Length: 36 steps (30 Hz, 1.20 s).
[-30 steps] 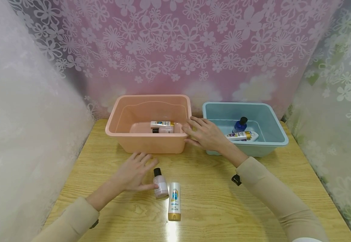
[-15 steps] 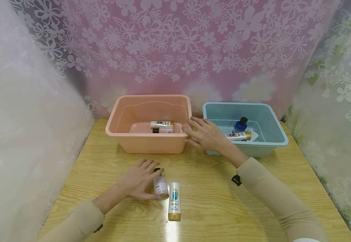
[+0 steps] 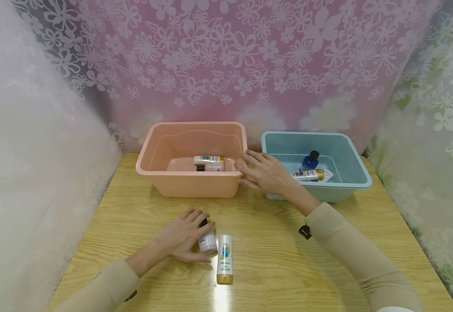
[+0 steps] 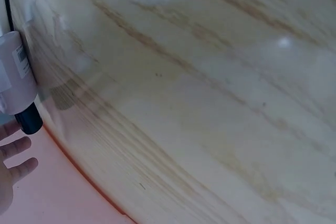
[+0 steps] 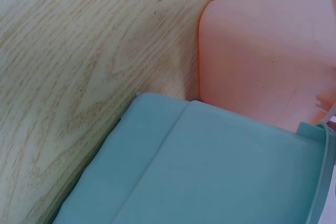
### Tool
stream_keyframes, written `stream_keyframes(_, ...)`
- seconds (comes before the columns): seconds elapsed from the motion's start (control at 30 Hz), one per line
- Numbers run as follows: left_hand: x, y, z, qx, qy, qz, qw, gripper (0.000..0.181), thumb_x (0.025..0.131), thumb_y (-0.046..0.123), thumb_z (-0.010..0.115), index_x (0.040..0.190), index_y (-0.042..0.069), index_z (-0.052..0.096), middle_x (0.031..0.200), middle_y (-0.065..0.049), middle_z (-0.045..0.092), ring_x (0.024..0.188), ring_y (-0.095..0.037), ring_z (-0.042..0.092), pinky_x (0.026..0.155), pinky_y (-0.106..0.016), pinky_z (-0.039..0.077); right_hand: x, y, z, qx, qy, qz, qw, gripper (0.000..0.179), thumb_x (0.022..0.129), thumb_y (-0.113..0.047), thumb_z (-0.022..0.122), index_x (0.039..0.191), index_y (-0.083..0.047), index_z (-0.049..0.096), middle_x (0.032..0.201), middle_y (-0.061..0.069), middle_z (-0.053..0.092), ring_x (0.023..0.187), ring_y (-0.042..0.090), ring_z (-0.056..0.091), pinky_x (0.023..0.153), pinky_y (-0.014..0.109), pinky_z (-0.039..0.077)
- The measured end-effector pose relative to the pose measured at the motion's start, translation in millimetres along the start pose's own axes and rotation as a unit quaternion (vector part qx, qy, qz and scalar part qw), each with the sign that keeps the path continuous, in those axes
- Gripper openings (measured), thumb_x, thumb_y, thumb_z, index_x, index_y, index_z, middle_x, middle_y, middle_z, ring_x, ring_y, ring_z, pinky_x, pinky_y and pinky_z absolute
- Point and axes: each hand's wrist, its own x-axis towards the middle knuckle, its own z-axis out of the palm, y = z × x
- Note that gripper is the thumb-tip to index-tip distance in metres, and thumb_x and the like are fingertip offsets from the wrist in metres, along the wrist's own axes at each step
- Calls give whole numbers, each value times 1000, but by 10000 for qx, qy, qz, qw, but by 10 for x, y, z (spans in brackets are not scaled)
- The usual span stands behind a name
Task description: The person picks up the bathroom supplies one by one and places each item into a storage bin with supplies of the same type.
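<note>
The left hand (image 3: 185, 236) spreads loosely over the pink bottle (image 3: 208, 243), fingers by its black cap (image 4: 29, 118) and thumb near its base, apparently spanning it without a firm hold. The bottle lies on its side on the bench (image 3: 281, 260). The right hand (image 3: 265, 174), fingers apart and holding nothing visible, is at the right rim of the orange bin (image 3: 195, 186), perhaps to steady it; contact is unclear. Just beside the pink bottle lies a white bottle (image 3: 225, 260). The orange bin holds similar white (image 3: 206, 160) and pink (image 3: 213, 167) bottles; the blue bin (image 3: 327, 194) holds a blue bottle (image 3: 310, 162) and white containers (image 3: 307, 175), seemingly grouped by look.
</note>
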Motion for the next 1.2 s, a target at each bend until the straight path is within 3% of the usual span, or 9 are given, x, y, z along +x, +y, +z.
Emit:
stream_keyframes(0.17,20,31,34,63,-16,83,9999,97,85,95,39,148,23,55,146,-10,60,134,-30,61,113,-50,51,1,-2,-7,8,19,38,10000,58,94,-54,69,140,-18,67,139,16,70,131,36,66,99,50,59)
stream_keyframes(0.43,52,87,83,-22,-127,78,9999,90,85,94,41,143,27,54,143,-6,59,134,-29,59,115,-49,49,-16,-16,-13,17,-37,47,10000,59,96,-54,69,143,-18,65,141,16,69,131,36,66,99,51,59)
stream_keyframes(0.57,63,88,111,-17,-72,84,9999,87,86,93,42,141,26,55,141,-6,60,133,-29,60,114,-48,50,-20,-9,1,12,-20,29,10000,56,105,-58,51,143,-19,64,142,16,68,132,36,65,99,51,59)
stream_keyframes(0.67,72,87,128,-34,11,105,9999,85,87,91,43,139,25,57,139,-6,61,130,-28,60,112,-48,52,-18,-8,2,18,17,19,10000,63,110,-61,31,143,-19,64,142,16,68,132,36,65,98,51,59)
stream_keyframes(0.73,78,87,138,-11,76,122,9999,83,88,90,44,137,25,58,136,-5,62,127,-26,61,110,-47,53,-17,-10,-5,12,22,13,10000,66,110,-62,25,143,-19,64,142,16,68,132,36,65,98,51,59)
stream_keyframes(0.87,81,91,155,32,193,122,9997,79,89,88,45,133,25,60,129,-3,63,120,-23,61,106,-45,55,-15,-11,-18,4,8,9,10000,57,109,-59,41,143,-19,64,143,16,67,132,36,65,99,51,59)
stream_keyframes(1.0,80,97,168,-14,215,54,9998,74,89,86,48,130,25,59,124,-2,63,115,-21,60,100,-41,56,-9,-13,-18,10,5,29,10000,56,98,-55,65,141,-18,65,142,16,68,131,36,65,98,51,59)
stream_keyframes(1.2,86,98,184,-71,284,10,9996,68,90,83,51,124,25,61,119,-1,63,109,-20,58,94,-37,54,-10,-15,-9,29,-48,80,10000,58,94,-52,71,140,-17,65,140,16,69,130,37,66,98,52,60)
